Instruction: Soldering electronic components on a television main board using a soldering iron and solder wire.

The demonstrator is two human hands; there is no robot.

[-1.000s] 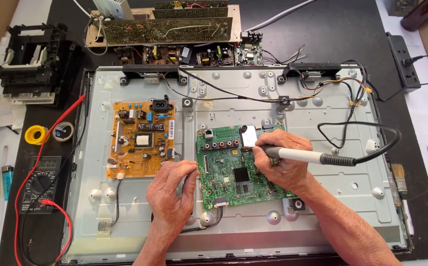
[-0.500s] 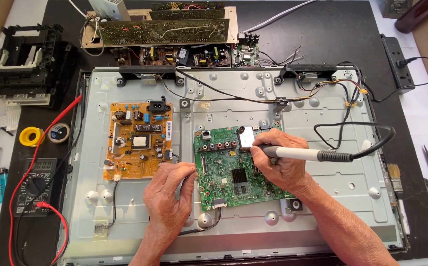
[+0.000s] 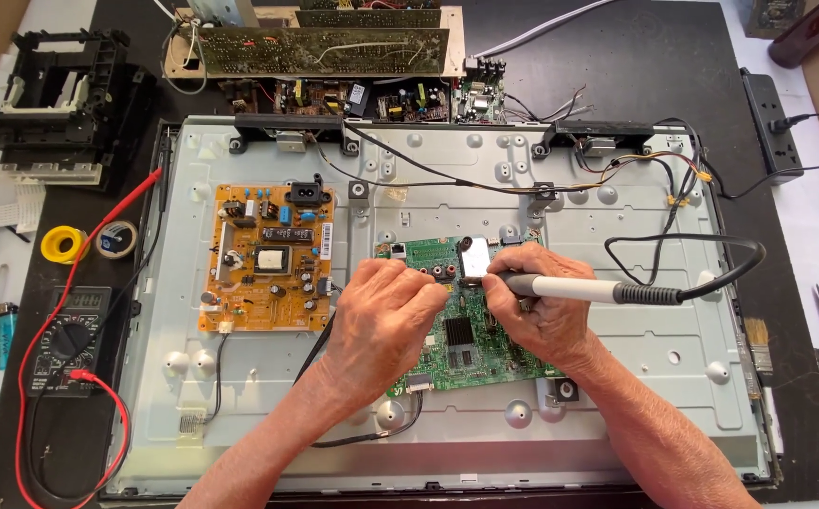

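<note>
A soldering iron [image 3: 579,289] is gripped pen-fashion in the right hand [image 3: 541,316], the fingers closed around its pale barrel so that the tip can be set precisely on the green circuit board [image 3: 471,353], just below the board's metal shield [image 3: 475,254]. The left hand [image 3: 381,316] is laid on the board beside the tip, its fingers curled together, seemingly to steady it; whether anything is pinched there cannot be told. The board lies on the grey metal television back panel [image 3: 617,415], right of the orange power board [image 3: 266,259]. A multimeter [image 3: 68,335] is kept at the desk's left edge.
</note>
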